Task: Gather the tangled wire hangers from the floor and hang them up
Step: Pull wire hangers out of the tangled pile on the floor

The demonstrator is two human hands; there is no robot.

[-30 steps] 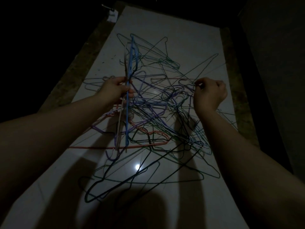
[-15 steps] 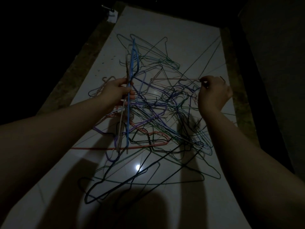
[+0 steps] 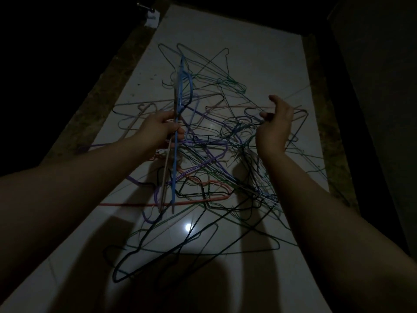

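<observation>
A tangle of coloured wire hangers (image 3: 209,154) lies spread over the white tiled floor (image 3: 248,53) in dim light. My left hand (image 3: 161,129) grips a bundle of hangers (image 3: 178,105) held edge-on, a blue one in front and a pale one beside it, their lower ends hanging over the pile. My right hand (image 3: 276,125) is raised over the right side of the tangle. Its thumb points up, and its fingers are curled around a thin dark hanger wire (image 3: 295,93) that runs off to the upper right.
A rough brownish strip (image 3: 94,109) borders the white floor on the left and another (image 3: 327,132) on the right. A dark wall (image 3: 379,109) stands to the right. A small white object (image 3: 150,19) sits at the far left corner. Shadows of my arms cover the near floor.
My right hand has turned, its thumb lifting away from the fingers, and the thin hanger it pulled up now lies lower. My left hand keeps its bundle almost still.
</observation>
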